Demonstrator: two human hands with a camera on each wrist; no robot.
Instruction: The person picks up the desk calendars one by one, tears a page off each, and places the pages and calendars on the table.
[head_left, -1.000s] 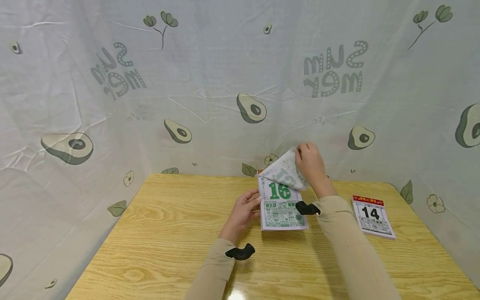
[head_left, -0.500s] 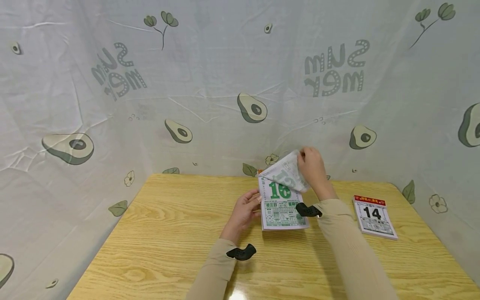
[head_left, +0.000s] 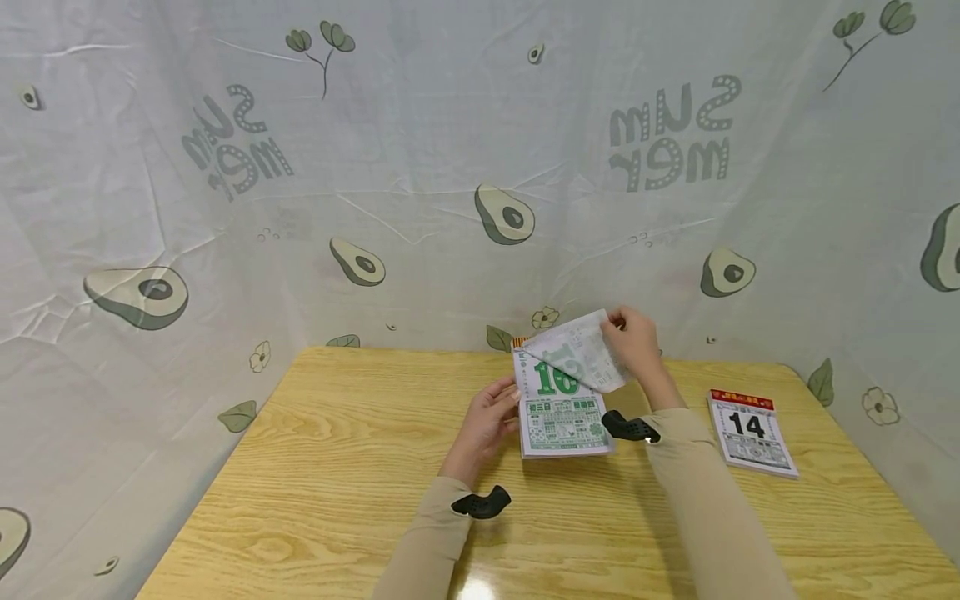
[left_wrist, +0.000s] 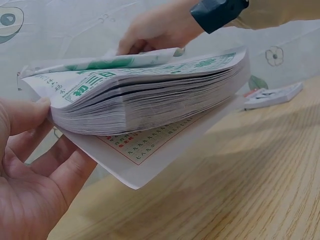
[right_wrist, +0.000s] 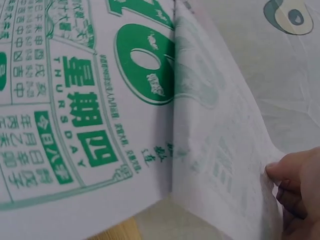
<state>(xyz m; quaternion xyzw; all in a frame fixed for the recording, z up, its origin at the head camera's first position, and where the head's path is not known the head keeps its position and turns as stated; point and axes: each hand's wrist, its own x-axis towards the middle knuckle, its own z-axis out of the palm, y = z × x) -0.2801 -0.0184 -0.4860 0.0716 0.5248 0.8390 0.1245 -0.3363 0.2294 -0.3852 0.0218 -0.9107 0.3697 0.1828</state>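
Note:
A thick tear-off calendar (head_left: 566, 425) with a green 16 on its page is held up off the table, tilted. My left hand (head_left: 489, 417) grips its left edge; in the left wrist view the thumb lies on top and the fingers (left_wrist: 75, 170) curl beneath the backing sheet. My right hand (head_left: 633, 337) pinches the outer edge of the top page (head_left: 588, 350), which is folded back diagonally to the upper right. In the right wrist view that lifted page (right_wrist: 220, 135) shows its pale reverse, and its fold crosses the printed sheet below.
A second calendar (head_left: 752, 432) with a black 14 and a red header lies flat at the table's right. The wooden table (head_left: 337, 467) ends at the back against an avocado-print curtain (head_left: 420, 167). Black bands (head_left: 482, 503) sit on both wrists.
My right hand has moved down and slightly to the right, drawing the page's lifted edge with it. The left hand keeps its grip on the calendar, nearly still.

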